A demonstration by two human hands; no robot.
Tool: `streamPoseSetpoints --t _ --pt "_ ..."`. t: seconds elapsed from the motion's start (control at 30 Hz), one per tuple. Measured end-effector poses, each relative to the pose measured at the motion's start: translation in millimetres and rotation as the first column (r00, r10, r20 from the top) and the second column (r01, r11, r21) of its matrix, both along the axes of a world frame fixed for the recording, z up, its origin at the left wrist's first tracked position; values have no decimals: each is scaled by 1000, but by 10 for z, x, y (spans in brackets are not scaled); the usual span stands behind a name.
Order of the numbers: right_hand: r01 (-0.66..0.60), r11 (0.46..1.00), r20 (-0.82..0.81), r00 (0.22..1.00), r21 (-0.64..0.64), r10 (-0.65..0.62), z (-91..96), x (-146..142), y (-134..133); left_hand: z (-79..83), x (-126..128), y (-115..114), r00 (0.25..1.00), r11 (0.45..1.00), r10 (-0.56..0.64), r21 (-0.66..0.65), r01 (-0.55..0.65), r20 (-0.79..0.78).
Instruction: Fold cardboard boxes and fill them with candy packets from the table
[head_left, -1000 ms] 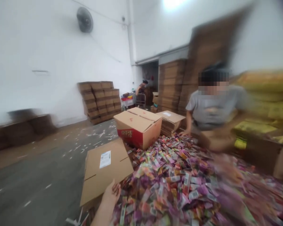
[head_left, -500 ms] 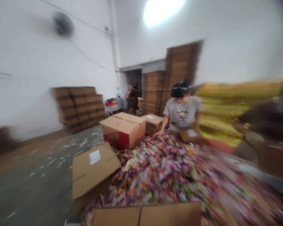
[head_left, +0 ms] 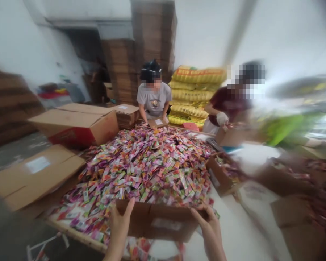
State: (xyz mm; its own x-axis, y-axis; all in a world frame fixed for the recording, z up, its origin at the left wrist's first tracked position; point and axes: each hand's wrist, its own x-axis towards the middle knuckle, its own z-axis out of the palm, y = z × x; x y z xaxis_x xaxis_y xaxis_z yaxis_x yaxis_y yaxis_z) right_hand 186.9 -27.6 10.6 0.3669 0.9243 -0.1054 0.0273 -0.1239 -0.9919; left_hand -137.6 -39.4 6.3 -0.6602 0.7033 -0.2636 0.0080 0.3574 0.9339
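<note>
At the lower middle, a brown cardboard box (head_left: 141, 217) with a white label on its side is tilted at the near edge of a big heap of small colourful packets (head_left: 154, 166). My left hand (head_left: 119, 223) grips the box's left end, thumb up along the edge. On the opposite end, my right hand (head_left: 209, 223) holds the corner with bent fingers. Some packets lie on the table in front of the box. What is inside the box cannot be made out.
Closed cartons (head_left: 78, 123) and a flattened labelled carton (head_left: 40, 170) flank the heap at left. A filled carton (head_left: 220, 177) stands right, on the white table (head_left: 233, 217). Two people work across the table, before yellow sacks (head_left: 191, 92) and stacked cartons (head_left: 152, 36).
My view has swung right and down. Both my hands, out of sight before, now show on the ends of the cardboard box. A co-worker's gloved hand shows at right.
</note>
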Motion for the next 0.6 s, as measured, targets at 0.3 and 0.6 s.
streamPoseSetpoints --t 0.3,0.6 --pt "-45 977 20 999 -209 50 -67 441 -82 48 717 -318 882 866 -471 190 462 -1" --pt "-373 802 63 891 -466 450 -1022 205 20 -843 528 -195 834 850 -430 155 503 -347"
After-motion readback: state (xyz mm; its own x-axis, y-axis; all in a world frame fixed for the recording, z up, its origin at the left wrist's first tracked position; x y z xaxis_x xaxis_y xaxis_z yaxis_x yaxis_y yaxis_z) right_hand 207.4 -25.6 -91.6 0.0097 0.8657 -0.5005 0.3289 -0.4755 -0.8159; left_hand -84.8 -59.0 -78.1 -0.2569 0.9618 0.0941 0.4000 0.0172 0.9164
